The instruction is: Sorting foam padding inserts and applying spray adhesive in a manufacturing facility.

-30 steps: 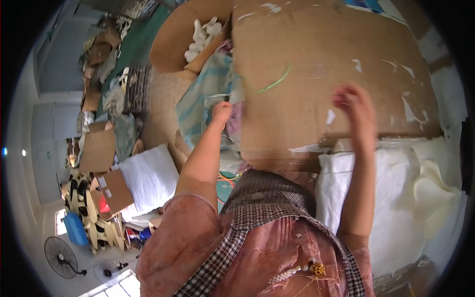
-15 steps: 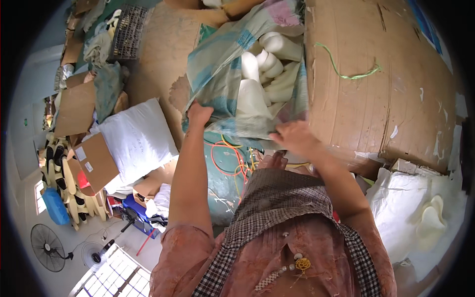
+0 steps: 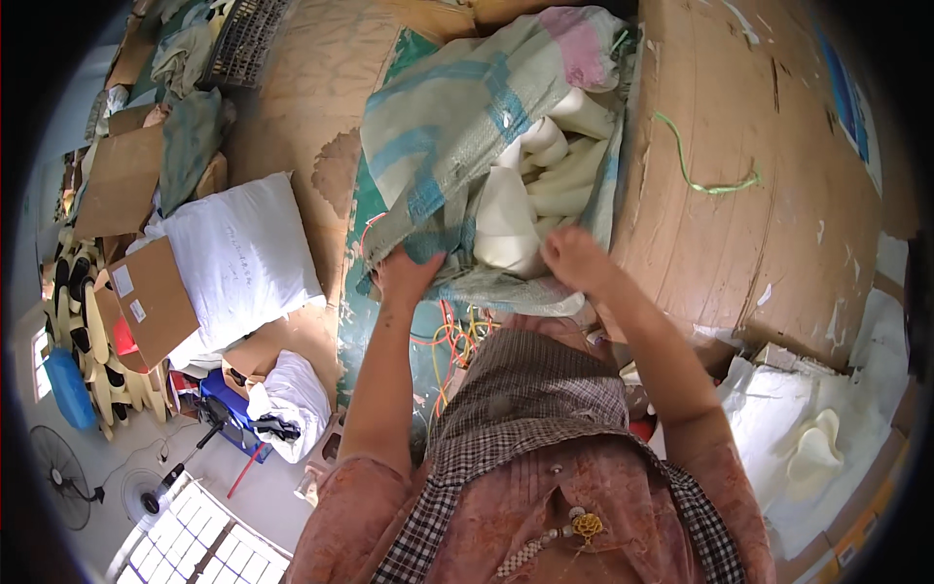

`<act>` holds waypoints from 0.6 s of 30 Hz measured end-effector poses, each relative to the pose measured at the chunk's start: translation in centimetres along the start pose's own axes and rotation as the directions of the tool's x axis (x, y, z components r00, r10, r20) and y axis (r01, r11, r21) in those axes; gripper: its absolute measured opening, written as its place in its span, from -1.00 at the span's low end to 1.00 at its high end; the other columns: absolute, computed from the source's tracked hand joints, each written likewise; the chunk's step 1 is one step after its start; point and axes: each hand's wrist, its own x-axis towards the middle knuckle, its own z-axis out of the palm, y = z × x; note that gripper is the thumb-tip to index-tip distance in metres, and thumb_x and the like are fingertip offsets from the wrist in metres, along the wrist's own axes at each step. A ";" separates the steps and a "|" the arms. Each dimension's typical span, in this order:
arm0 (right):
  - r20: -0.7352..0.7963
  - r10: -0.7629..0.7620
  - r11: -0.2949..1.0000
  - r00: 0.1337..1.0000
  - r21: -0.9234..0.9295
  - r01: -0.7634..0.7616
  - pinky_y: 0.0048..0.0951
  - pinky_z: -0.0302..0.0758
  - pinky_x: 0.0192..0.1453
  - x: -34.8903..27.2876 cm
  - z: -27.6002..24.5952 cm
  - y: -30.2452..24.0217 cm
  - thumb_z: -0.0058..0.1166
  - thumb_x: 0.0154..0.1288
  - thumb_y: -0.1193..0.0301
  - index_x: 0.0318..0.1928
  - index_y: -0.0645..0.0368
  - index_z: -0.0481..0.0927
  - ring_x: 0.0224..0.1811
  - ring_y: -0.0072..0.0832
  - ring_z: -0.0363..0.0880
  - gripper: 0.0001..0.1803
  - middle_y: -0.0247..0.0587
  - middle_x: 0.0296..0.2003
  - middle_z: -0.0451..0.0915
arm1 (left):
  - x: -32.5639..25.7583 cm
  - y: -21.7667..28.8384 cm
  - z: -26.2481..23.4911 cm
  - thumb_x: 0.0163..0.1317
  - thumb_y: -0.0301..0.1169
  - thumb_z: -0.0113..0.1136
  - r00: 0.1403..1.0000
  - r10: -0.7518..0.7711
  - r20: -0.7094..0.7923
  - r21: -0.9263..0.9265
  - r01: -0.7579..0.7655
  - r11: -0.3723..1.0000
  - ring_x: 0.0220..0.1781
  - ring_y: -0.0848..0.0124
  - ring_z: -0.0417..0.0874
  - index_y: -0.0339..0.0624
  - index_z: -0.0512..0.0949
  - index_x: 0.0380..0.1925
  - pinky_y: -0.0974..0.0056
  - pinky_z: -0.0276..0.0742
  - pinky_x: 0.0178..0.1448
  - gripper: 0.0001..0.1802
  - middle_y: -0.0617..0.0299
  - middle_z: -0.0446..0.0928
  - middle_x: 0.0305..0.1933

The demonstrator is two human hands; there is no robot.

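Observation:
A woven plastic sack, pale with blue stripes and a pink patch, lies open in front of me. Inside it are several smooth, curved, cream-white pieces, whose kind I cannot tell. My left hand is closed on the left side of the sack's near rim, bunching the plastic. At the right end of that rim my right hand is curled with its fingers together, beside the white pieces. Whatever it pinches is hidden behind the fingers.
To the right stands a large cardboard surface with a green string on it. A stuffed white bag and an open carton are at left. Orange and yellow cords lie below the sack. A fan stands lower left.
The sack's upper flap now spreads higher and fuller over the white pieces. My left hand has shifted down and right with the rim; my right hand has curled its fingers. The view has shifted slightly.

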 end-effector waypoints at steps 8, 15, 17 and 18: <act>0.339 -0.138 0.784 0.931 -0.537 0.312 -0.18 0.42 -0.03 14.8 4.7 7.9 0.15 -0.10 0.28 -0.17 0.20 0.55 0.00 -0.14 0.40 -0.57 -0.04 -0.10 0.44 | 0.8 -3.6 0.6 -0.23 0.01 0.33 0.999 -0.031 0.020 0.001 0.031 1.000 0.30 0.02 0.18 -0.09 0.20 0.21 0.04 0.07 0.32 -0.04 -0.05 0.22 0.25; 0.436 -0.249 0.709 0.865 -0.526 0.470 -0.12 0.29 0.09 15.6 6.6 8.3 0.34 -0.36 0.17 0.08 0.06 0.38 0.08 -0.22 0.29 -0.16 -0.18 -0.03 0.40 | 2.4 -8.0 1.5 -0.23 -0.04 0.34 0.989 -0.148 0.018 0.109 0.145 0.983 0.18 0.01 0.32 -0.16 0.35 0.10 0.08 0.21 0.24 -0.17 -0.07 0.34 0.14; 0.490 -0.178 0.728 0.854 -0.518 0.449 -0.12 0.24 0.14 16.3 6.4 8.5 0.34 -0.35 0.17 0.10 0.03 0.37 0.15 -0.20 0.23 -0.15 -0.15 0.03 0.36 | 2.7 -9.7 1.8 -0.20 0.00 0.31 0.983 -0.165 0.076 0.107 0.156 0.982 0.21 0.01 0.29 -0.15 0.31 0.13 0.07 0.18 0.26 -0.15 -0.07 0.31 0.17; 0.531 -0.112 0.749 0.840 -0.511 0.422 -0.11 0.20 0.19 16.7 6.4 8.5 0.34 -0.34 0.17 0.12 -0.01 0.35 0.22 -0.19 0.18 -0.14 -0.12 0.09 0.33 | 2.9 -10.5 2.0 -0.17 0.03 0.28 0.977 -0.176 0.125 0.112 0.162 0.980 0.24 0.01 0.25 -0.15 0.28 0.16 0.06 0.15 0.28 -0.13 -0.07 0.27 0.20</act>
